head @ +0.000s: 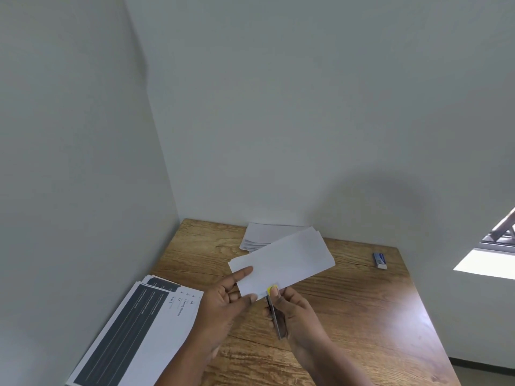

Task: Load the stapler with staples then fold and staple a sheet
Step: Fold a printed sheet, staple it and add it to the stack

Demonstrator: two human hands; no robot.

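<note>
The right hand point(292, 307) is wrapped around a slim stapler point(276, 319), thumb resting on its yellow-tipped nose, which sits at the near long edge of the folded sheet point(281, 261). The left hand point(225, 296) pinches that sheet at its near-left corner, thumb on top and fingers beneath, holding it up off the wooden table point(348, 302) and tilted away toward the wall. The fold looks finished, so the stapling step appears to be in hand; whether a staple has already gone in cannot be told. Next, judging from this, the right hand must squeeze firmly while the left keeps the layers aligned and taut. Behind the sheet lies a stack of folded white sheets point(262, 236); to the left, a pile of printed pages point(133, 330); well apart on the right, a small blue staple box point(379, 260).
</note>
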